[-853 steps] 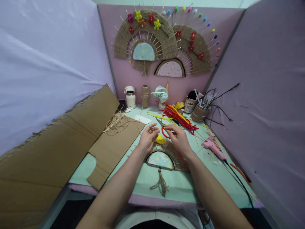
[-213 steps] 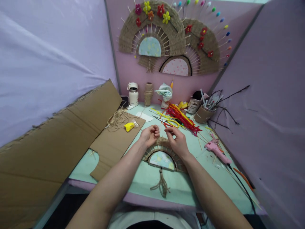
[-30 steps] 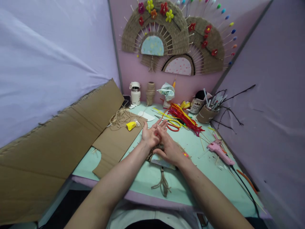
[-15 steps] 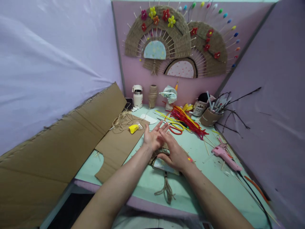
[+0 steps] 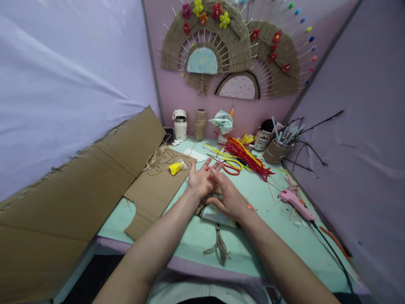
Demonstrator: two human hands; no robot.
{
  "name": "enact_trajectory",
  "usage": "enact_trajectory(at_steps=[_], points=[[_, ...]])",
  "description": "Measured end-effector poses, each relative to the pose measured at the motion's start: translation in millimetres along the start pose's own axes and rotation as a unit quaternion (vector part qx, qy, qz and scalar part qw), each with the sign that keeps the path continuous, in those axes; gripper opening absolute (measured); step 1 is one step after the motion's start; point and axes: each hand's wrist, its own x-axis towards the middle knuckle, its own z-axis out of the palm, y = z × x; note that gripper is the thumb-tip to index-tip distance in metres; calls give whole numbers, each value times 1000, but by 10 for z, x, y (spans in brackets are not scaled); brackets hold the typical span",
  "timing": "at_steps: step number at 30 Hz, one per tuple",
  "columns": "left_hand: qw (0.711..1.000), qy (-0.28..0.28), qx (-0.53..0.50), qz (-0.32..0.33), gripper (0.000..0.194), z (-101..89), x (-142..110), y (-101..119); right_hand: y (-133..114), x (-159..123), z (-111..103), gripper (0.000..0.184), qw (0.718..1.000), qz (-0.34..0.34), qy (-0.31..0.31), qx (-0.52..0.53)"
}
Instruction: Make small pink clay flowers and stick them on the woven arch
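My left hand (image 5: 200,180) is turned palm up with its fingers stretched out and its thumb apart. A small red piece (image 5: 208,168) shows at its fingers; its kind is too small to tell. Over that palm lies the fingertips' end of my right hand (image 5: 230,197), its fingers extended and its thumb spread away. Beneath both hands a small woven twine fan (image 5: 218,214) with a pale patterned half-circle rests on the table, partly covered by them. From its lower edge hangs a twine tassel (image 5: 219,249).
Scissors (image 5: 232,168) and red and yellow pipe cleaners (image 5: 247,158) lie beyond my hands. A pink glue gun (image 5: 297,203) with a black cord is at the right. Cardboard (image 5: 158,194), loose twine (image 5: 161,157) and a yellow piece (image 5: 175,169) are at the left. A white bottle (image 5: 180,128) stands behind.
The whole view has shifted slightly, so things sit a little higher and further left. The small red piece now shows at my left fingers. Both hands keep nearly the same pose.
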Motion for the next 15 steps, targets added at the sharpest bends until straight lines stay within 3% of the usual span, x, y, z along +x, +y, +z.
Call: enact_trajectory(at_steps=[7,12,15], points=[[1000,13,24,-6,77,0,2,-19,-5,-8,19,84,999,-37,-27,9],[1000,-3,3,4,73,-15,5,5,28,-9,27,88,1000,6,-8,15],[1000,-8,17,-18,76,-13,8,-43,12,-10,43,90,1000,-3,-21,8]])
